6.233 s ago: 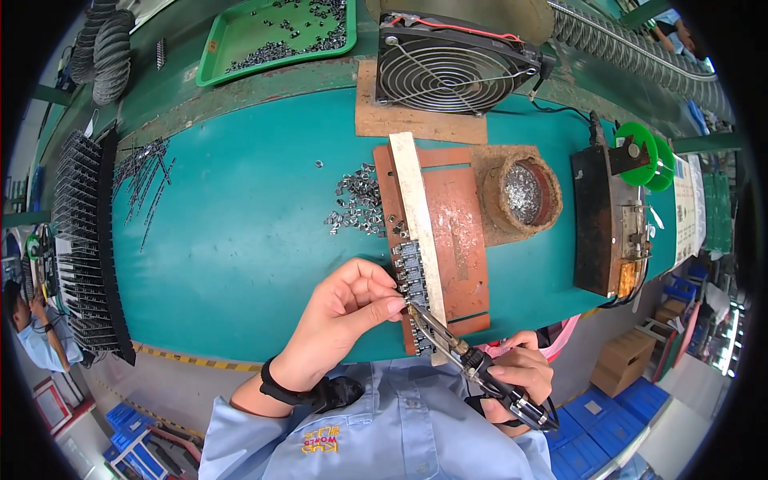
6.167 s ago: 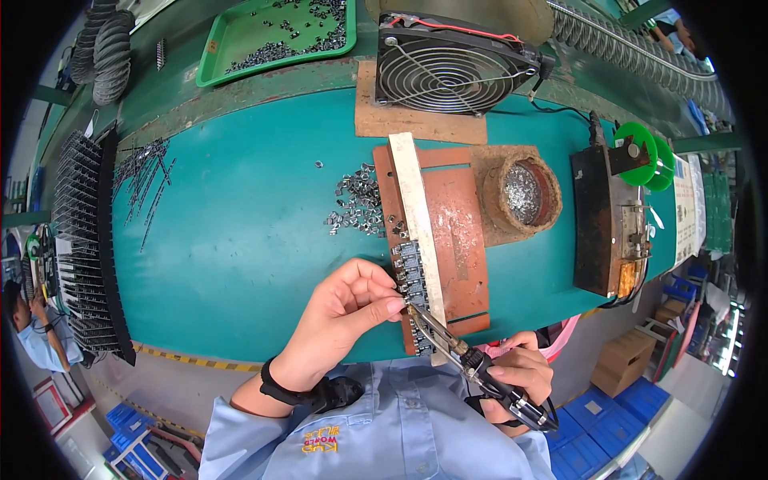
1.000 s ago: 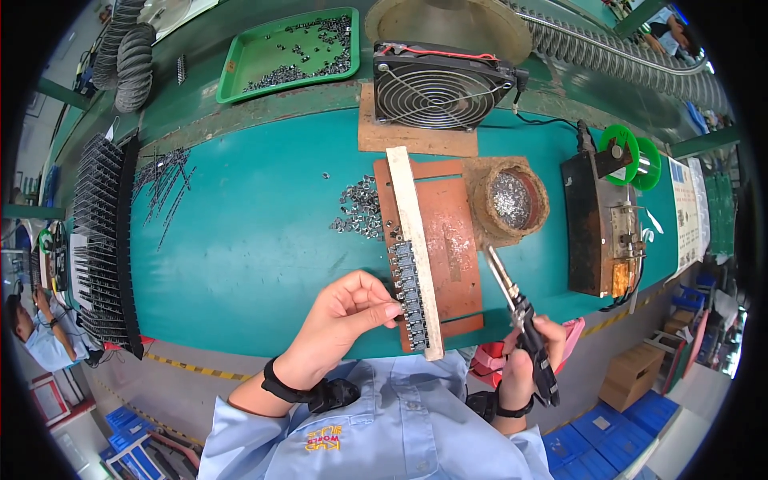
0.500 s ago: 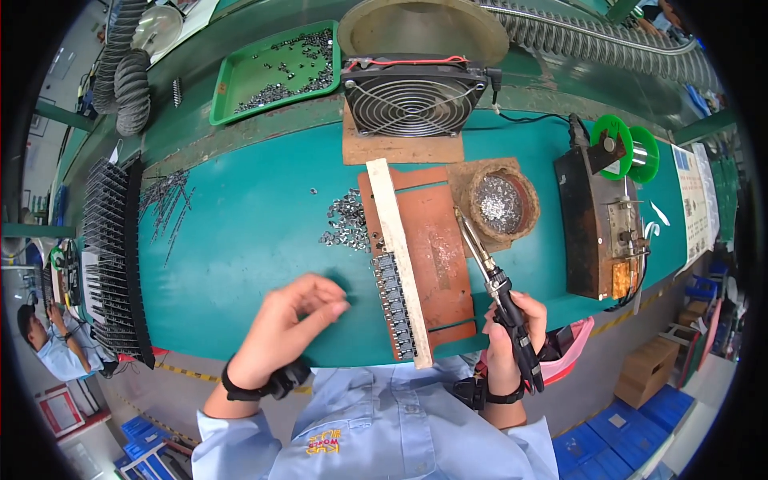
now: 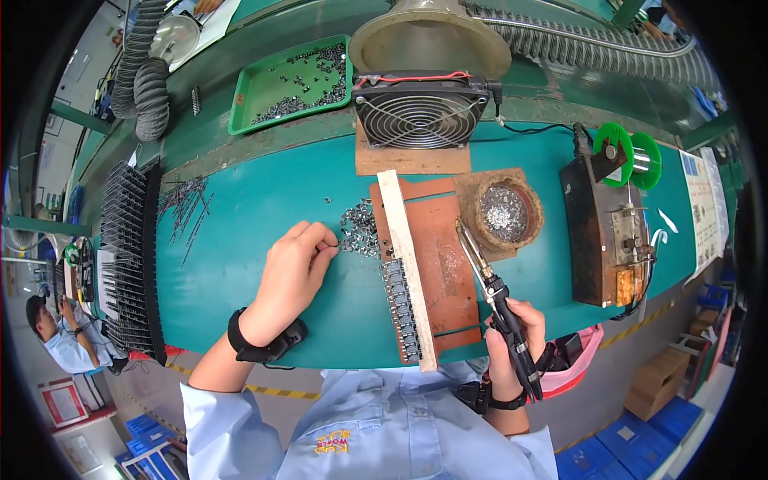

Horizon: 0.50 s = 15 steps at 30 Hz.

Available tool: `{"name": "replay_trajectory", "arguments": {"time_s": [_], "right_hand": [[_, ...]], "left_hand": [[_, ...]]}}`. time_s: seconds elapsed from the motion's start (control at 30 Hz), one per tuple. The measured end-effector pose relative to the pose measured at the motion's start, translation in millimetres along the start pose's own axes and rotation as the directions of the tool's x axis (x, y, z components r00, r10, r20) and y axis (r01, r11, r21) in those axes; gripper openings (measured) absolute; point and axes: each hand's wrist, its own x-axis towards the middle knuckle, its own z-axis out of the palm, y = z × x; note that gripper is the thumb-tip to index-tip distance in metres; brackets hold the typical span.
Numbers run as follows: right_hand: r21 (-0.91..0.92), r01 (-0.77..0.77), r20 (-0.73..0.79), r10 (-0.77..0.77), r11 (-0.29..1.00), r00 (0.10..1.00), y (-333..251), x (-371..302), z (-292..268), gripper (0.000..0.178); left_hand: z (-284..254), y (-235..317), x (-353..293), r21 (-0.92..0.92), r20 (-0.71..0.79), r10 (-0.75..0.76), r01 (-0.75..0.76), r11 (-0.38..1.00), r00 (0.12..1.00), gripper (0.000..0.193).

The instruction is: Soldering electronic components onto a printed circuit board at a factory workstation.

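Observation:
My left hand is at the left edge of a loose pile of small metal parts, its thumb and fingertips drawn together in a pinch; anything between them is too small to make out. My right hand grips a soldering iron by its black handle, the tip pointing up and away beside a reddish-brown board. A pale strip lies along that board. Against the strip's left side runs a row of small dark components.
A round pot of silvery scraps stands beyond the iron tip. Behind are a black fan and a green tray of parts. At right sits a metal box with a solder spool; at left, a rack of dark strips.
My left hand has moved forward to the pile, its fingers drawing together. My right hand keeps the soldering iron in nearly the same place. The whole view has shifted slightly.

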Motion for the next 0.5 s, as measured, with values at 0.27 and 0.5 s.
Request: {"name": "replay_trajectory", "arguments": {"time_s": [0.27, 0.5], "right_hand": [[-0.019, -0.001, 0.016, 0.001, 1.0, 1.0, 1.0, 0.6, -1.6, 0.037], [-0.026, 0.013, 0.025, -0.012, 1.0, 1.0, 1.4, 1.3, 0.2, 0.037]], "left_hand": [[-6.4, 27.8, -45.3, -0.397, 0.227, -0.115, 0.2, 0.896, 0.967, 0.006], [20.0, 34.5, -62.4, -0.773, 0.515, -0.129, 0.524, 0.358, 0.848, 0.01]]}}
